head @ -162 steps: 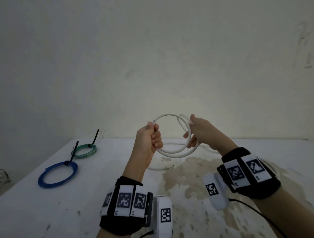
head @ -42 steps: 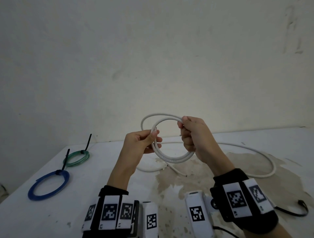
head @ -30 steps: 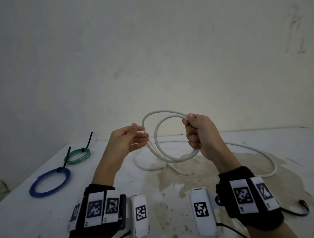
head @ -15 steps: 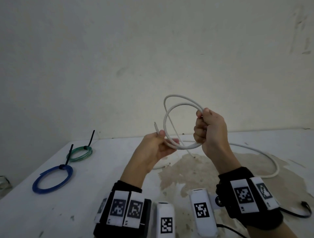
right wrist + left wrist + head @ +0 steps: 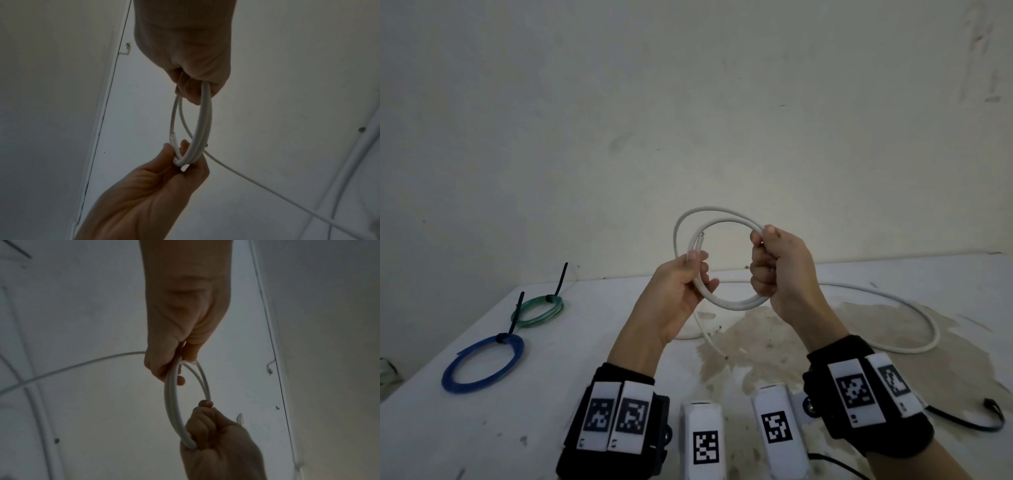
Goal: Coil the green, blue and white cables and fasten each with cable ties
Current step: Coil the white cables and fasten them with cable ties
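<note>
- Your right hand [image 5: 779, 270] wraps its curled fingers around the white cable [image 5: 726, 301]. This keeps the loops up off the table [image 5: 482, 428].
- Your left hand [image 5: 681, 291] pinches the other side with thumb and fingers, so the loops stay together.
- The rest of the cable lies on the table and needs coiling.
- The green cable [image 5: 541, 308] and blue cable [image 5: 482, 359] sit tied at the left.

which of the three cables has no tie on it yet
The white cable, held as a loop by the left hand and right hand. The green coil and blue coil each carry a black tie.
</note>
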